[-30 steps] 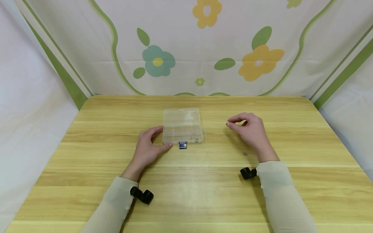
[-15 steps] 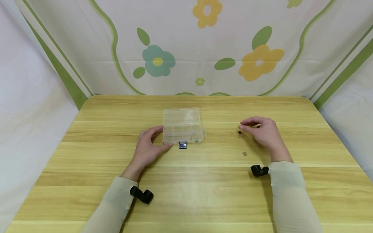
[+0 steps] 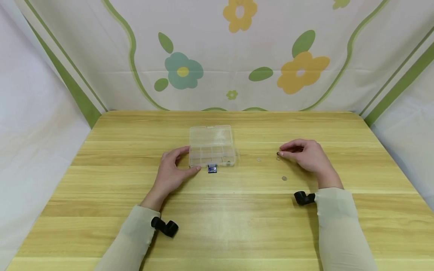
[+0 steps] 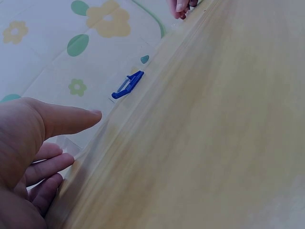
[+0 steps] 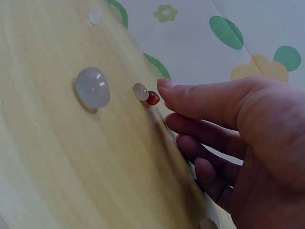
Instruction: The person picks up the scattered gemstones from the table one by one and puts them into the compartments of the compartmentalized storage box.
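Note:
A clear plastic compartment box (image 3: 200, 156) stands on the table with its lid (image 3: 210, 135) raised. My left hand (image 3: 171, 171) rests against its front-left corner, thumb straight along the front edge, fingers at the left side. A blue latch (image 4: 127, 86) is on the box's front. My right hand (image 3: 305, 154) has its thumb and fingertips right at a small dark red bead (image 5: 153, 98). In the right wrist view a slight gap shows between thumb tip and bead; the index finger is mostly hidden. A small pale oval bead (image 5: 140, 92) lies against the red one.
A larger pale oval stone (image 3: 284, 178) lies nearer the front, and a small pale bead (image 3: 259, 160) lies between box and right hand. One small dark piece (image 3: 228, 162) is in the box's front-right compartment. A flowered curtain (image 3: 217, 75) hangs behind the table (image 3: 217, 226).
My right hand has moved right and then down to the red bead, uncovering it and the pale bead beside it. The left hand and the box stay in place.

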Demonstrator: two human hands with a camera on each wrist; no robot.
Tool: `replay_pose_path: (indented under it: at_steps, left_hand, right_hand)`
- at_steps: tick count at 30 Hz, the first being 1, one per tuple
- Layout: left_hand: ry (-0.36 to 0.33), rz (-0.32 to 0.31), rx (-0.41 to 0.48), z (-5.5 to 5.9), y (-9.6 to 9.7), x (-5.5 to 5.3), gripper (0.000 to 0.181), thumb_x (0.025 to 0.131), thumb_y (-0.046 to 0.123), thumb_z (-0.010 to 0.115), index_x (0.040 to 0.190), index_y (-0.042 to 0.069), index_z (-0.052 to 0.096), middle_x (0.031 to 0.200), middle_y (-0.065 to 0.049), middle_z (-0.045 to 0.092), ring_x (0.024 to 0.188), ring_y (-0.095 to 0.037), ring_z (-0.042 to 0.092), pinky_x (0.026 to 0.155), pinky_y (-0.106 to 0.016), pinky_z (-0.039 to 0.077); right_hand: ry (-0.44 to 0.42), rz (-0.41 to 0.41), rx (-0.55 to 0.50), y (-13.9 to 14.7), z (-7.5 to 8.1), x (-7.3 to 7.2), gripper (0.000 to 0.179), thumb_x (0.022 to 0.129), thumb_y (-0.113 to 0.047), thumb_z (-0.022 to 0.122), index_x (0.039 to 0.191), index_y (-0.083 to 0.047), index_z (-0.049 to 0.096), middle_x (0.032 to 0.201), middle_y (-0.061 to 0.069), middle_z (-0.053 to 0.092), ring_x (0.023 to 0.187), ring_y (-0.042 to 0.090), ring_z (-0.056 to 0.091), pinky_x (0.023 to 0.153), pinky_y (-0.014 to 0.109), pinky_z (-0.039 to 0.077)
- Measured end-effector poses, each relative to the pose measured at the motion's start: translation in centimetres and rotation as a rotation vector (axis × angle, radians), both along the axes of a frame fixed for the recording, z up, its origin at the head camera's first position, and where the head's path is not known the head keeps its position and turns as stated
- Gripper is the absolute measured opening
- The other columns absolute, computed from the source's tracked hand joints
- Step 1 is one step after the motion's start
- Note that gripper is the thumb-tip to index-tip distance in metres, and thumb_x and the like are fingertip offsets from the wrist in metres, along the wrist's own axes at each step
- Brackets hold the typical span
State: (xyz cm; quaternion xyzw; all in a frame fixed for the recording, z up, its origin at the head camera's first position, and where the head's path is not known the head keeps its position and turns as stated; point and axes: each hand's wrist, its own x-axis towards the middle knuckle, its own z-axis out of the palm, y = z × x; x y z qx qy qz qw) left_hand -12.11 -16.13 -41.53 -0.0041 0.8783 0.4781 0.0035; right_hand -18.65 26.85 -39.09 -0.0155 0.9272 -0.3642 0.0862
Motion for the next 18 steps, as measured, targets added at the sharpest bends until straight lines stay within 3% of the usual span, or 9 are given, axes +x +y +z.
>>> replay_pose_path:
  at_steps: [11,18]
  left_hand:
    - [0.0,-0.004,0.002,0.06,0.03,0.02,0.075,0.089,0.026,0.09,0.155,0.008,0.057,0.155,-0.015,0.054,0.143,-0.035,0.041,0.123,-0.056,0.036]
    - [-0.001,-0.005,0.002,0.08,0.05,0.04,0.075,0.09,0.027,0.089,0.155,0.008,0.057,0.154,-0.016,0.054,0.143,-0.036,0.041,0.122,-0.057,0.036]
  right_hand:
    - [0.024,0.049,0.002,-0.48,-0.34,-0.07,0.027,0.097,-0.034,0.083,0.119,-0.018,0.083,0.128,0.01,0.074,0.108,0.024,0.062,0.092,0.036,0.046]
    - [0.04,0.055,0.006,-0.56,-0.46,-0.06,0.025,0.097,-0.032,0.082,0.118,-0.018,0.083,0.127,0.01,0.074,0.106,0.025,0.062,0.091,0.037,0.046]
